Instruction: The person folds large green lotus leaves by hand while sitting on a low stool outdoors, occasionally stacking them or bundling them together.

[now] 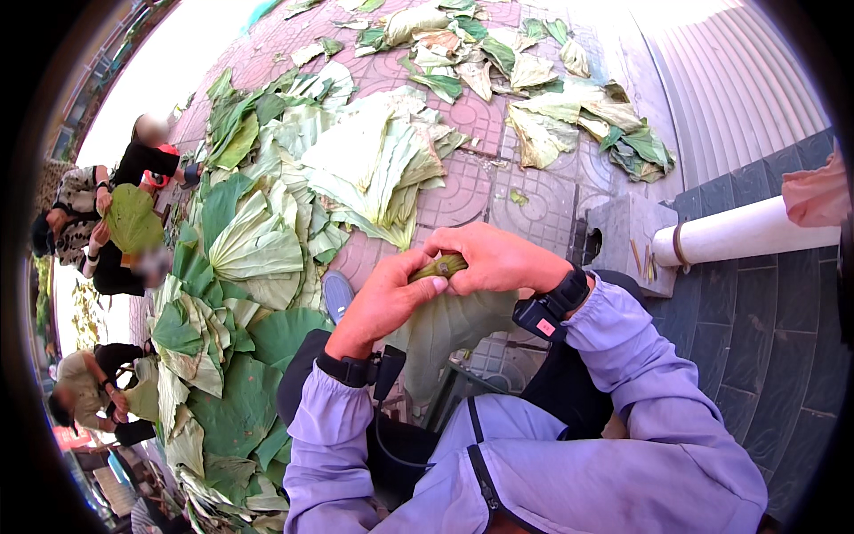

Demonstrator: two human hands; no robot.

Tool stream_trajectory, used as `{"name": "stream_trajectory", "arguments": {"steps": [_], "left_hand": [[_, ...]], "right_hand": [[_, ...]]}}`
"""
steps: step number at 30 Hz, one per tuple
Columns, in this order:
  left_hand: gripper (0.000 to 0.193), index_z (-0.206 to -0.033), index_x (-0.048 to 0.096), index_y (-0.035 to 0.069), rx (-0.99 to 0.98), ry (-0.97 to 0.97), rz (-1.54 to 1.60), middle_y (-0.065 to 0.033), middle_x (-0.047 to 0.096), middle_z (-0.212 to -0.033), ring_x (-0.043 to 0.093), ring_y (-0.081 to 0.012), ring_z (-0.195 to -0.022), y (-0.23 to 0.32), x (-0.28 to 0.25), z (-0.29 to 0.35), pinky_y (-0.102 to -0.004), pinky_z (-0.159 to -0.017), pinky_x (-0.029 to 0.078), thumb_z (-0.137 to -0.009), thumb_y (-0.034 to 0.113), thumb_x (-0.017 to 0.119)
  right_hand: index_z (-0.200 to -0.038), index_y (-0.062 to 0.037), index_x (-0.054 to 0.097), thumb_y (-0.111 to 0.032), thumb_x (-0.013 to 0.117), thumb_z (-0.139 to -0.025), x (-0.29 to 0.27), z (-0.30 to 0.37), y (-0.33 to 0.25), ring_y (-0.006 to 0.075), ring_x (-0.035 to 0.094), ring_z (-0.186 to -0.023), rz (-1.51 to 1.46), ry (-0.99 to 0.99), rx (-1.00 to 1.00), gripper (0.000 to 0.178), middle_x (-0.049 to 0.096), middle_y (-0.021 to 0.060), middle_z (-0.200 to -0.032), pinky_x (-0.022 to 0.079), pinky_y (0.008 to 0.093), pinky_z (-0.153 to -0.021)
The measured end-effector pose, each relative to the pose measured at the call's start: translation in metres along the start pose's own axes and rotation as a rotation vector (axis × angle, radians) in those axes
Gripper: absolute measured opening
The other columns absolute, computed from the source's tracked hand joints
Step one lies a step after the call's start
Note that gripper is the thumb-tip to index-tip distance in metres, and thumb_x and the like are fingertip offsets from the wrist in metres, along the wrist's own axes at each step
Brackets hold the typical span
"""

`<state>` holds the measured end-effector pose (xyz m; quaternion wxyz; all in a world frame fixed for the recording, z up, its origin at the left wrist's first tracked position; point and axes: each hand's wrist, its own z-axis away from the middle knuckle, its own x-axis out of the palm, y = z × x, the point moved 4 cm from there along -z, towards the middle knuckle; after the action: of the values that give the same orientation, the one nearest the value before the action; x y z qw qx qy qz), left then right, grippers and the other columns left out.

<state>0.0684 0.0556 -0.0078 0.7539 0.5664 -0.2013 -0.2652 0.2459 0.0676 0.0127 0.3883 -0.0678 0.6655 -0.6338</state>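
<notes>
The fingers and thumbs of the left hand (391,289) and the right hand (498,254) are closed on a bunched green-brown leaf end (444,267), pinching it from both sides, which seems a good way to stop it from coming undone. A pale lotus leaf (449,338) hangs just below the hands; they hide the join, so I can't tell if it is all one leaf. The hands meet in front of the body, maybe so both thumbs can press at once. To the left, a big heap of folded lotus leaves (369,160) lies past the shoe (336,295), close enough to grab, I think. Browner, crumpled leaves (538,129) lie farther off on the pink paving (458,193), perhaps set apart because they look dry. Far left, a co-worker (76,184) holds a round green leaf (133,218) spread wide.
</notes>
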Motion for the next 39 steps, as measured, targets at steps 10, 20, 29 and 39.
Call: {"name": "stream_trajectory", "arguments": {"steps": [10,20,29,39], "left_hand": [[0.017,-0.105,0.065,-0.003,0.003,0.042,-0.090,-0.0005,0.062,-0.088,0.053,-0.0087,-0.083,-0.006,-0.007,-0.002,-0.0292,-0.073,0.047,-0.096,0.011,0.070],[0.016,-0.111,0.068,0.001,-0.029,0.042,0.044,0.0045,0.065,-0.098,0.055,-0.0060,-0.093,-0.012,-0.006,-0.006,-0.0260,-0.085,0.046,-0.096,0.008,0.068],[0.011,-0.102,0.068,0.002,-0.093,0.000,0.062,0.0042,0.064,-0.095,0.055,-0.0067,-0.089,-0.011,-0.007,-0.003,-0.0266,-0.081,0.046,-0.093,0.007,0.071],[0.018,-0.108,0.068,0.001,-0.020,0.094,0.045,0.0035,0.066,-0.099,0.057,-0.0060,-0.092,-0.016,-0.007,-0.008,-0.0243,-0.084,0.046,-0.091,-0.001,0.070]], "right_hand": [[-0.111,0.0013,0.066,-0.012,0.069,-0.072,0.007,-0.006,0.007,0.0430,0.069,-0.093,0.082,0.127,-0.022,0.041,0.071,0.0241,-0.096,0.054,0.0469,-0.080],[-0.119,-0.0042,0.063,-0.011,0.070,-0.075,0.020,-0.002,0.005,0.0446,0.069,-0.089,0.258,0.259,0.056,0.045,0.072,0.0218,-0.095,0.055,0.0478,-0.078],[-0.120,-0.0015,0.063,-0.011,0.069,-0.074,0.009,-0.001,0.007,0.0391,0.069,-0.093,0.118,0.096,-0.021,0.047,0.070,0.0219,-0.100,0.054,0.0435,-0.081],[-0.113,-0.0046,0.064,-0.011,0.069,-0.075,0.016,-0.002,0.009,0.0429,0.069,-0.087,0.229,0.217,0.031,0.039,0.070,0.0209,-0.092,0.054,0.0465,-0.076]]}}
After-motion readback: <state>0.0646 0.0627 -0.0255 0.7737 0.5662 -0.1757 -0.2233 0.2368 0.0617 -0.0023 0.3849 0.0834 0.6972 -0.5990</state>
